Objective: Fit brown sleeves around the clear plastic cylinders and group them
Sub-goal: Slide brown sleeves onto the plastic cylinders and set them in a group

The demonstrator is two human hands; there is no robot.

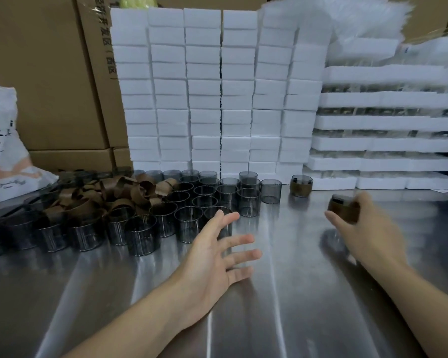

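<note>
Left hand [217, 251]: fingers straight and spread, holding nothing; fingertips at the front row of bare cylinders, contact unclear.
Right hand [367, 226]: blurred; fingers curled round a smoky clear plastic cylinder in a brown sleeve [343, 208], right of centre.
Second sleeved cylinder [301, 186]: upright, alone, near the foam trays.
Bare clear plastic cylinders [192, 202]: upright, clustered left of centre.
Loose brown sleeves [109, 196]: heaped at left among the cylinders.
Shiny steel table [269, 306]: bears all.
White foam blocks [217, 86]: stacked behind.
White foam trays [386, 143]: stacked, right.
Brown cardboard boxes [49, 73]: rear left.
White plastic bag [3, 151]: far left.
</note>
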